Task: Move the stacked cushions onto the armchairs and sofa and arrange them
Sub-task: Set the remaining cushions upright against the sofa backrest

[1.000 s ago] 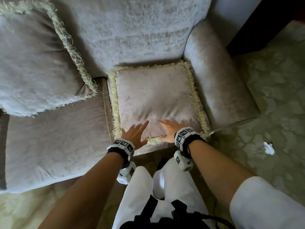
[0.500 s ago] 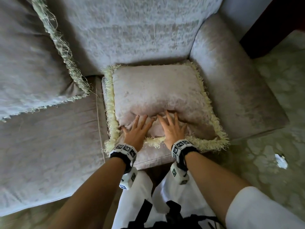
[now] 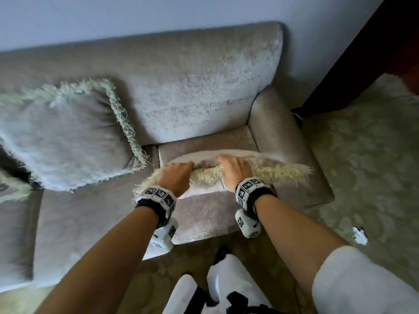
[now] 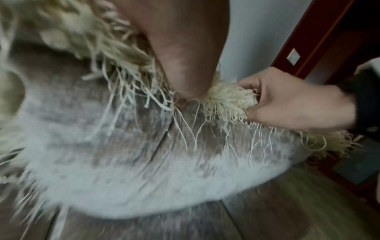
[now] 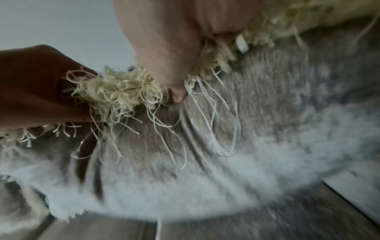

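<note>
both hands, left hand (image 3: 175,177) and right hand (image 3: 235,172), gripped the cushion (image 3: 204,188) by its fringed edge; best lifted evenly, then leaned against the sofa (image 3: 192,91) backrest.

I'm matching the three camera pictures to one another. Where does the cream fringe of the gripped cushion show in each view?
Head: fringe, centre, between both hands.
Left wrist: centre-right, bunched beside the right hand.
Right wrist: centre-left, bunched beside the left hand.
Shared landmark: the cushion itself.
</note>
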{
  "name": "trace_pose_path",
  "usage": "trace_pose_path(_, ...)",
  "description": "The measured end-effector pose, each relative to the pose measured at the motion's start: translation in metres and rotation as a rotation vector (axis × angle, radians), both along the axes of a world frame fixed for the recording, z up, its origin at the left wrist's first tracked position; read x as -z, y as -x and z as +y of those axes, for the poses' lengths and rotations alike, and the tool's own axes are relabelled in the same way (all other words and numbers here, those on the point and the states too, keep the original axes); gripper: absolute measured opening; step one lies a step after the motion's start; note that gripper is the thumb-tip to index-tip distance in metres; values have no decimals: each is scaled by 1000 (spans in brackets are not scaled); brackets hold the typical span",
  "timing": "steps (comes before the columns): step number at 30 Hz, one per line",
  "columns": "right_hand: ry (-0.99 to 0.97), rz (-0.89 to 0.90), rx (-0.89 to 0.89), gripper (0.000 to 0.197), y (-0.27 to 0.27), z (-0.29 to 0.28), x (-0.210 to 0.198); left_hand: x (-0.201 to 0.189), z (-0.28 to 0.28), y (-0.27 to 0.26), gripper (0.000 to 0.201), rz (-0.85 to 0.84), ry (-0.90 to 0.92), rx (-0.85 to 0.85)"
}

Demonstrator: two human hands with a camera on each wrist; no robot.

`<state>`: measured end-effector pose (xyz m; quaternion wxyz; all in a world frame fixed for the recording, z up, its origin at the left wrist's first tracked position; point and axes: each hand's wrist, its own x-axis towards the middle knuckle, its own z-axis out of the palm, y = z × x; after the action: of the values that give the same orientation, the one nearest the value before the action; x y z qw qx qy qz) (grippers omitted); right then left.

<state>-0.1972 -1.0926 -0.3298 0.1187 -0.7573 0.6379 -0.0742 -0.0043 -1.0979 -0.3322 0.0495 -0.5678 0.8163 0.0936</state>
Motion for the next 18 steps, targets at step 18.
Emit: trace_pose_path(18, -235, 133, -129, 53, -6, -56, -22, -6, -34, -41, 48, -8, -5, -113)
